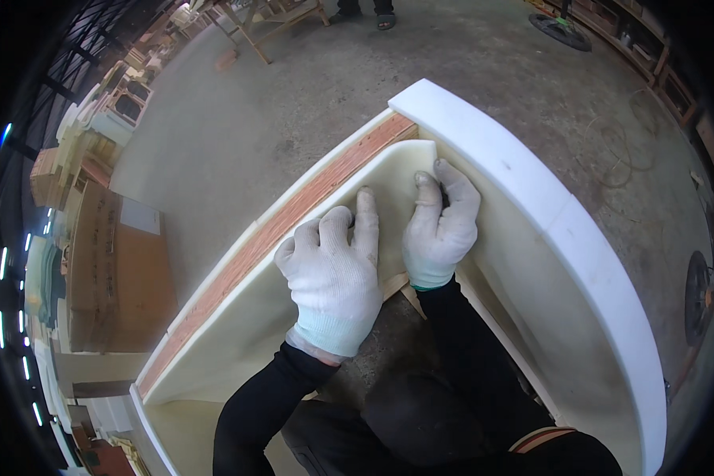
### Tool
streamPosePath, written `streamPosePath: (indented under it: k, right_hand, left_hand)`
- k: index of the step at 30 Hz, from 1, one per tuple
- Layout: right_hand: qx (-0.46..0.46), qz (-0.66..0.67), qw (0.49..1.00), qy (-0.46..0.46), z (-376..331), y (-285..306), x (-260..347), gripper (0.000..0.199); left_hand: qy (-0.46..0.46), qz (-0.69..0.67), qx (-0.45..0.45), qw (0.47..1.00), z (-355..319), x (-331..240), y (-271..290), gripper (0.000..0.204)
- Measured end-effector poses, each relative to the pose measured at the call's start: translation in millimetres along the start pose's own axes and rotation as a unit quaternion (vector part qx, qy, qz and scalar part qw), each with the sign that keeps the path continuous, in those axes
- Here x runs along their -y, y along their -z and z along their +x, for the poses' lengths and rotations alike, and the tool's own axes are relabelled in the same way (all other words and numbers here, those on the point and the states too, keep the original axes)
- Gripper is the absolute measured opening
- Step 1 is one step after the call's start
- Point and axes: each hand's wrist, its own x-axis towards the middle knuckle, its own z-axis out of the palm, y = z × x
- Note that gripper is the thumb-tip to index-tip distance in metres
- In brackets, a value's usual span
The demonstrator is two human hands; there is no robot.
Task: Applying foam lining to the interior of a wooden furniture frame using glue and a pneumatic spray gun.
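My left hand [335,274], in a white knit glove, lies flat with fingers spread on a cream foam sheet [254,317] that lines the inside of a wooden frame. My right hand [440,226], also gloved, presses the same sheet into the inner corner, fingertips against the thick white foam panel [531,190] on the right side. A reddish wooden rail [293,214] of the frame shows along the top of the left side, between foam layers. Both forearms wear black sleeves. Neither hand holds anything.
The frame stands on a grey concrete floor [293,103]. Brown cardboard boxes [119,270] and stacked foam pieces sit at the left. A wooden trestle [262,24] and a person's feet [365,12] are at the far end. Shelves line the right wall.
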Motion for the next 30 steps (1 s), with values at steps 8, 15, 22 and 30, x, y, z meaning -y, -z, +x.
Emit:
streamPosePath:
  k: [8,15,22,30]
  right_hand:
    - [0.013,-0.044,0.999,-0.001,9,-3,5,0.025]
    - [0.073,-0.092,0.993,-0.015,11,10,13,0.029]
    - [0.129,-0.074,0.989,0.022,8,27,18,0.043]
    - [0.154,-0.127,0.977,0.072,-14,77,33,0.051]
  left_hand:
    - [-0.022,-0.054,-0.013,0.998,19,-5,7,0.046]
    - [-0.007,-0.107,-0.067,0.992,71,-9,1,0.034]
    - [-0.006,-0.174,-0.016,0.985,92,1,-6,0.018]
    - [-0.023,-0.203,-0.014,0.979,84,-4,3,0.01]
